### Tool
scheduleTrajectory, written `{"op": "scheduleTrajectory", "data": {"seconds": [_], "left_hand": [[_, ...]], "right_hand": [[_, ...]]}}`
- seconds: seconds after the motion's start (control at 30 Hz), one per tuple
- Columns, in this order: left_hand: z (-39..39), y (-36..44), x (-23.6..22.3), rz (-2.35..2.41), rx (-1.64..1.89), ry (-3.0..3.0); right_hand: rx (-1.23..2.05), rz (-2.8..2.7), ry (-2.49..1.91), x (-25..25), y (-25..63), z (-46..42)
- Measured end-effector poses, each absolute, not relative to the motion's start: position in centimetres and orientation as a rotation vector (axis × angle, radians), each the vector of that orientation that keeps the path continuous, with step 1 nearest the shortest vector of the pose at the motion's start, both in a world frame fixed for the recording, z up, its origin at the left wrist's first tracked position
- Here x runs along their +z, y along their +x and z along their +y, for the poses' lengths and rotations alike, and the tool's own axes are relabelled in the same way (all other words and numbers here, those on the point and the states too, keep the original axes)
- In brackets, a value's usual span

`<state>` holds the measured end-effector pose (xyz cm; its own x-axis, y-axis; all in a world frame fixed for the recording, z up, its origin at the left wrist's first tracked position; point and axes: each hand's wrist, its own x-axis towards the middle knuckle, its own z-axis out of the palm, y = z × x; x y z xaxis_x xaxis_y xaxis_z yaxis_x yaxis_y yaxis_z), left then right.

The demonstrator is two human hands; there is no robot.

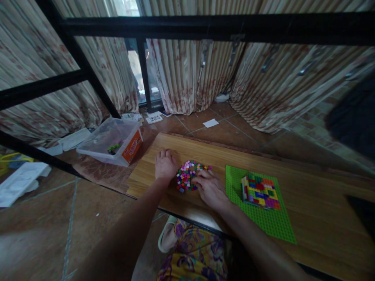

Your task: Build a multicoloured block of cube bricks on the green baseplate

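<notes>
A loose pile of small, multicoloured building bricks (186,175) lies on the wooden table. My left hand (166,164) rests palm down at the pile's left edge, its fingers curled in and nothing visible in them. At the pile's right side is my right hand (210,189), with the thumb and fingers drawn together among the bricks. Its fingertips are too small to show what is between them. Right of that hand, a green baseplate (234,183) carries a block-shaped build of coloured bricks (260,190).
The long wooden table (310,203) runs off to the right, with a dark flat object (363,214) there. A clear plastic bin (108,134) with a few pieces stands on the floor at left. Black metal bars (187,29) cross in front of curtains. White packaging (22,183) lies far left.
</notes>
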<state>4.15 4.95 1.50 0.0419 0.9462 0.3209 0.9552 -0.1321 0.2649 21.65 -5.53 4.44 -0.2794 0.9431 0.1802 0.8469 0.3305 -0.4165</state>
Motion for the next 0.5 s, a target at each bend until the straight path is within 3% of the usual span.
{"op": "scheduleTrajectory", "data": {"seconds": [0.27, 0.5], "left_hand": [[5.3, 4.1, 1.4, -2.035, -0.661, -2.252], [5.2, 4.0, 1.6, -1.998, -0.659, -2.256]], "right_hand": [[0.285, -2.252, -1.640, 5.1, 21.5, -5.3], [0.459, -1.935, -1.568, 4.7, 20.7, -6.5]]}}
